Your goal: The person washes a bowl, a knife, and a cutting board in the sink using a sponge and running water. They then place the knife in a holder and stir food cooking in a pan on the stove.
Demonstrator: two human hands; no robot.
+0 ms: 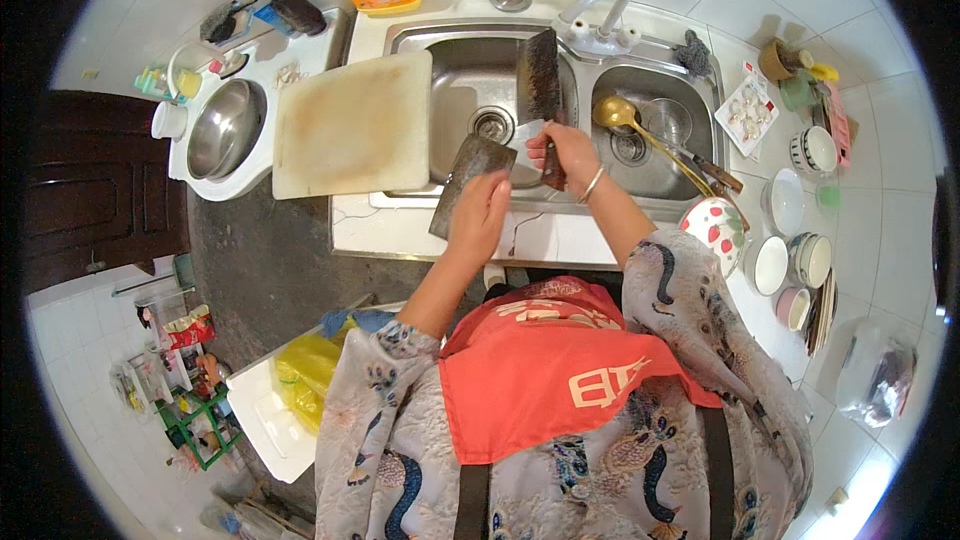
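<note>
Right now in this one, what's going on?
A person at a double sink holds a dark rectangular slab in the left hand and, in the right hand, a cleaver that extends over the left basin. A pale cutting board overlaps the sink's left side; a golden ladle sits in the right basin.

I see room in the left basin (470, 65)
It's between cutting board (352, 125) and dark knife (541, 80); a ladle (613, 112) crosses the right basin (632, 82).
</note>
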